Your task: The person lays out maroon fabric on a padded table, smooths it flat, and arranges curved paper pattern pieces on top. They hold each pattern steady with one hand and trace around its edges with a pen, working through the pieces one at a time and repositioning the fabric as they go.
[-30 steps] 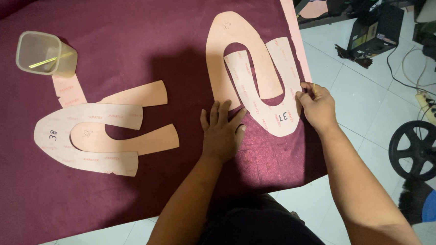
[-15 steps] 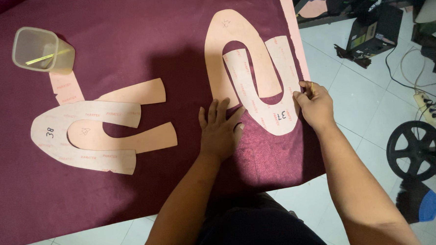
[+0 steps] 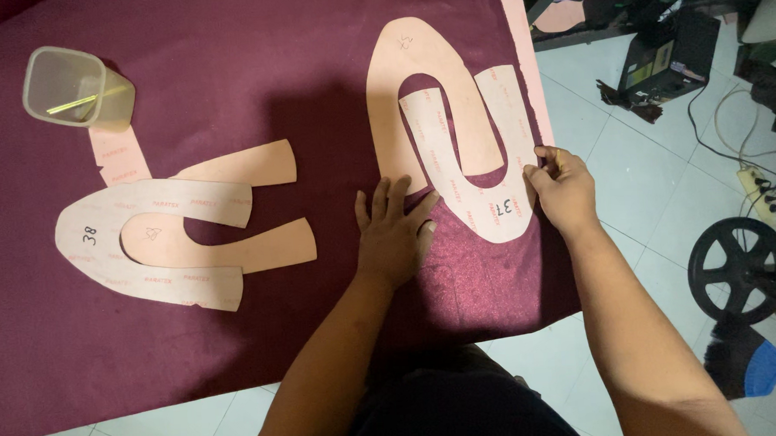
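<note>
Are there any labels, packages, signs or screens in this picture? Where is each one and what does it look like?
No screens, signs or packages; only marked card pieces on the maroon cloth.
Right U-shaped pattern: pale peach card, faint red repeated print, dark handwritten mark at its bend, between the left hand and right hand.
Left U-shaped pattern: same card, handwritten mark at its curved end.
Small strip: peach, red print, below the clear plastic cup.

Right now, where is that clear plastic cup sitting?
In the head view, the clear plastic cup stands at the far left of the maroon cloth, on a strip of the left-hand U-shaped paper patterns, well away from both hands.
</note>
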The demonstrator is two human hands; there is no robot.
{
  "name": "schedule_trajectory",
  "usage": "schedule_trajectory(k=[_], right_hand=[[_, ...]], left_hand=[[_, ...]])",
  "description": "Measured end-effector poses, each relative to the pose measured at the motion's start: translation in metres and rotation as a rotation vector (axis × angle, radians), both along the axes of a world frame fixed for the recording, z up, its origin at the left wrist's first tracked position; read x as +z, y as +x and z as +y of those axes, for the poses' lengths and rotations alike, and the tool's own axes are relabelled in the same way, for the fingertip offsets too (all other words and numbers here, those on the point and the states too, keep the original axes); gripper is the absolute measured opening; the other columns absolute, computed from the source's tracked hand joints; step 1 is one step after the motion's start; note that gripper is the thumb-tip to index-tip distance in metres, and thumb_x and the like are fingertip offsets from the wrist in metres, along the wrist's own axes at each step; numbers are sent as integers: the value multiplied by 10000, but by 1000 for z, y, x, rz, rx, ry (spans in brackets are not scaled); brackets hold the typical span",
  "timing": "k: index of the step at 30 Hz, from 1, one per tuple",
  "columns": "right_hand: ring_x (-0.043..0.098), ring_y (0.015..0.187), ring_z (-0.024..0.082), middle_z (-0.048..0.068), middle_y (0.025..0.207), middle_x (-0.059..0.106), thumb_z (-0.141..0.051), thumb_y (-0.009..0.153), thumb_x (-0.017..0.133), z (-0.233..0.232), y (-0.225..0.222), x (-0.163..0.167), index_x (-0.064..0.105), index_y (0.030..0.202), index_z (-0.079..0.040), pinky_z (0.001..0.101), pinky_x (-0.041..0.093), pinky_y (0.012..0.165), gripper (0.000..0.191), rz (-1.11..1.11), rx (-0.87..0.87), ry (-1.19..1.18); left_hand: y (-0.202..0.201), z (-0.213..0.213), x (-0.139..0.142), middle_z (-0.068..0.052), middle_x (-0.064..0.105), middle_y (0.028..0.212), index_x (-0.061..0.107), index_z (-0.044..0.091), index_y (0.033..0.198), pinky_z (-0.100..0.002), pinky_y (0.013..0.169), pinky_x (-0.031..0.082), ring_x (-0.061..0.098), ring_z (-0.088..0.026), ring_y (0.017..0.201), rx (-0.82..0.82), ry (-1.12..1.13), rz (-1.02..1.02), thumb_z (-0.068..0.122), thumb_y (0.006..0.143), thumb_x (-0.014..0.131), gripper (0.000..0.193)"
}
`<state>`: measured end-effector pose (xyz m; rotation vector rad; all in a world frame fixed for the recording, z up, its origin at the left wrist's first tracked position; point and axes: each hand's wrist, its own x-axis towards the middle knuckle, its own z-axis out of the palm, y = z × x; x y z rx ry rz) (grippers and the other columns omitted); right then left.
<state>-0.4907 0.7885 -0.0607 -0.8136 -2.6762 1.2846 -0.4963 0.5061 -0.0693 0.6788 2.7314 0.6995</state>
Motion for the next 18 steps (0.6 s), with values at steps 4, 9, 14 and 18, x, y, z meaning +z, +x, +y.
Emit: schedule_trajectory(k=[4, 9, 14, 18], right_hand=[[600, 814, 145, 38, 966, 613, -159, 903, 783, 2, -1, -1, 701, 1225, -31, 301, 526, 745, 355, -4, 33, 73], [651, 876, 232, 124, 1034, 638, -128, 906, 771, -3, 2, -5, 733, 1243, -66, 347, 543, 804, 345, 119, 126, 274], [673, 945, 246, 113, 1059, 658, -129, 927, 718, -17, 2, -7, 756, 1234, -105, 350, 551, 856, 310, 164, 183, 263], [660, 948, 246, 101, 1057, 641, -194, 902, 762, -31, 4, -5, 739, 1236, -97, 363, 538, 857, 348, 100, 200, 245]], left_hand=[[-2, 1, -2, -123, 291, 1594, 550, 317, 1444, -696, 1203, 57, 181, -385, 1522, 9, 0, -17, 405, 967, 577, 485], [-2, 1, -4, -134, 321, 1583, 533, 296, 1453, -681, 1197, 70, 202, -392, 1510, 29, 33, 14, 392, 961, 591, 505], [-7, -4, -7, -149, 399, 1558, 515, 216, 1450, -648, 1207, 152, 301, -372, 1494, 101, 126, 63, 369, 937, 628, 547], [-13, -3, -9, -180, 410, 1539, 527, 199, 1422, -629, 1189, 201, 341, -386, 1464, 110, 139, 90, 324, 914, 663, 541]])
